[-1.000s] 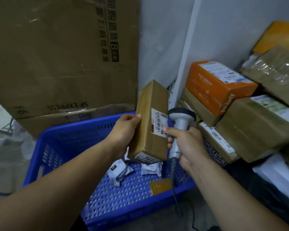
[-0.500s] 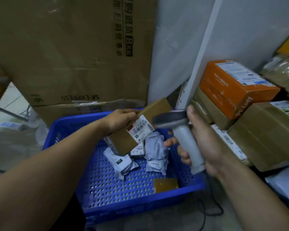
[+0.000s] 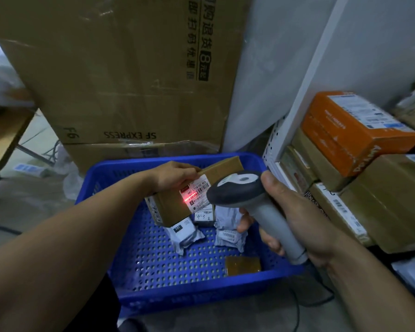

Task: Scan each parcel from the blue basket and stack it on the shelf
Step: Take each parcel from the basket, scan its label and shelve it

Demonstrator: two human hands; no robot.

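Parcel (image 3: pixel 174 208) tilted above far half of basket (image 3: pixel 201 287), left hand (image 3: pixel 175 176) gripping its far edge, right hand (image 3: pixel 295 216) wrapped round scanner (image 3: pixel 235 190) just right, red beam on label (image 3: pixel 197 195), packets (image 3: pixel 185 233) underneath, shelf (image 3: pixel 304 92) boxes (image 3: pixel 350 130) crowding right.

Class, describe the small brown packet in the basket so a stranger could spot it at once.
Find the blue basket. In its near right corner lies the small brown packet, flat and alone. Unlike the grey bags, it shows no label.

One head-worn view — facing forward and down, close over blue basket (image 3: pixel 189 298), shelf (image 3: pixel 307 92) at right
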